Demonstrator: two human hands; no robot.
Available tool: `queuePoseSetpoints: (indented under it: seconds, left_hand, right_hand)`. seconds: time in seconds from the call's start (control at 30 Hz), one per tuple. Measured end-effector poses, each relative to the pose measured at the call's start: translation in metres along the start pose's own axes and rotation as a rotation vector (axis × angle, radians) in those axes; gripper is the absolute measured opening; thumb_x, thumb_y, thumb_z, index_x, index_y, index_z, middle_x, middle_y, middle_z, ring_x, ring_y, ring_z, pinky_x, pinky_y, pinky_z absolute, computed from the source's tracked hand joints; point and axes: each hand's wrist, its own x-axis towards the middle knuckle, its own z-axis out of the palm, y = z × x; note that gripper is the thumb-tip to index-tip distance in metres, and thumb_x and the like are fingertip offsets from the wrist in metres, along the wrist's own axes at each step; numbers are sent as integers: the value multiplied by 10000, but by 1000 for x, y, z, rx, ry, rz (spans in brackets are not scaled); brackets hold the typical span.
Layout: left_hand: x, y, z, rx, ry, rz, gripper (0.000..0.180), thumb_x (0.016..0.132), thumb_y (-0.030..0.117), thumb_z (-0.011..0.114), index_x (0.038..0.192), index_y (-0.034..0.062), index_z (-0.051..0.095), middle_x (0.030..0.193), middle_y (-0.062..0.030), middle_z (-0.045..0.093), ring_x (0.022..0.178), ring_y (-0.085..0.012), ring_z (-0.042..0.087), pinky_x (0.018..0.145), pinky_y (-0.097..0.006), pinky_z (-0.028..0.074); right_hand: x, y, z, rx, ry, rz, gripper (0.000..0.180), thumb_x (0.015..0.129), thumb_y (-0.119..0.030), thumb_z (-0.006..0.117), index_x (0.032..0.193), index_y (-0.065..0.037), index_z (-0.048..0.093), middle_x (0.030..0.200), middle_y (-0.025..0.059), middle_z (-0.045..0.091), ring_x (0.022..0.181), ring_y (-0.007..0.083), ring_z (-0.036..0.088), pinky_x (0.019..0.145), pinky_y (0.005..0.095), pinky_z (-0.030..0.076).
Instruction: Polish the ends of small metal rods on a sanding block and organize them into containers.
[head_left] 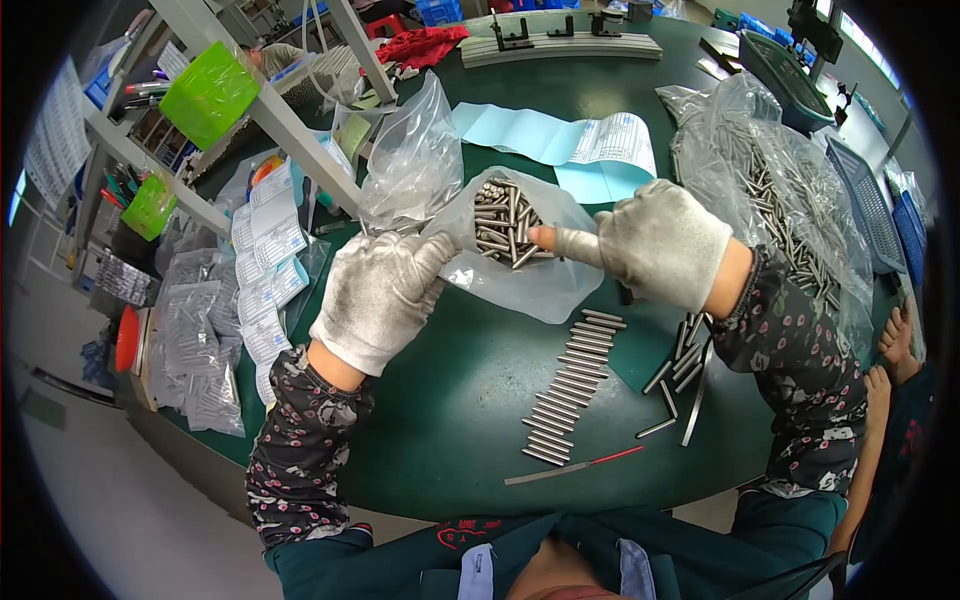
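A translucent plastic bag [540, 290] stands with its mouth toward me, holding many short metal pins [505, 215]. My left hand [375, 295], in a white glove, pinches the bag's left rim. From the right side, my gloved right hand [665, 245] reaches over the rim. Its index finger, bare at the tip, points inside and touches the pins, while the other fingers curl by the bag's edge. Below the bag, a column of metal pins [565, 390] lies side by side on the green table [430, 420]. More loose pins [685, 360] are scattered to its right.
A large clear bag of pins [790, 200] lies at the right, beside blue baskets [865, 200]. Light-blue paper sheets [560, 140] are behind my hands. Filled plastic packets [195, 340] and a metal frame [290, 130] stand left. Another person's hands [893, 340] show at far right.
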Motion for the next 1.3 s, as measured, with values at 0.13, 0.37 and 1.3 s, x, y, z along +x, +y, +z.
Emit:
queuePoseSetpoints:
  seconds: [0.13,0.37,1.3]
  left_hand:
    - [-10,10,-7,241,-343,112,50,697,140,509,744,147,525,627,-12,551,660,-174,583,613,-304,412]
    - [-36,33,0,373,-380,78,29,738,197,547,723,172,550,625,1,537,630,-159,560,595,-293,394]
    - [11,-86,-17,-43,167,-235,261,724,29,651,969,46,563,783,-86,613,732,-187,608,666,-293,479]
  right_hand:
    - [-7,-6,13,-92,10,-72,209,737,-112,488,936,-95,548,601,36,556,550,177,582,462,289,426]
    - [-25,-13,13,-254,-94,-86,86,747,-175,493,768,-120,555,605,0,527,610,159,573,503,299,405]
    - [95,53,3,208,256,472,238,783,-220,548,1002,-151,611,819,89,633,760,272,602,685,345,480]
